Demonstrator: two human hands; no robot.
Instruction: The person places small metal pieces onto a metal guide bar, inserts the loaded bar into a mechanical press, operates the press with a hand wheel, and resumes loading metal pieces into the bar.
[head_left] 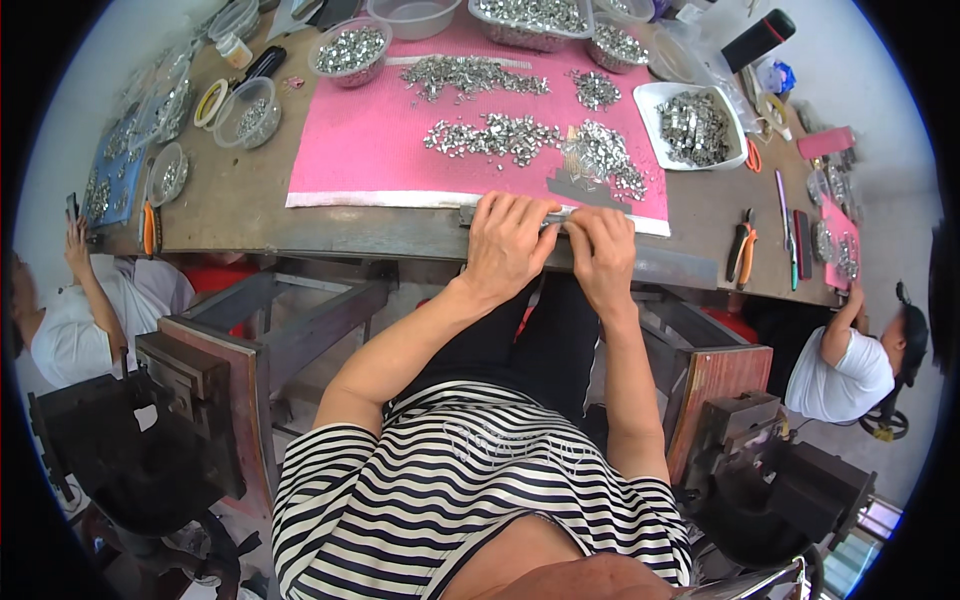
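Note:
At the front edge of the bench, my left hand [508, 245] rests with fingers bent and thumb pressed toward the forefinger. Beside it, my right hand [603, 255] is closed in a pinch. The fingertips of both hands nearly meet over a grey metal strip [466, 215] along the edge. Whatever small piece they grip is mostly hidden. Just beyond the fingers lies a flat grey plate [588, 190] on the pink mat [350, 150]. Heaps of small silvery metal parts [492, 138] spread over the mat, with another pile [606, 152] close to the plate and thin brass-coloured pins [574, 155] beside it.
A white tray [742, 150] of metal parts stands right of the mat, near orange-handled pliers [742, 252]. Clear tubs [350, 55] of parts line the back and left. Dark machine vises [190, 420] flank my seat. People in white shirts [840, 370] sit at both sides.

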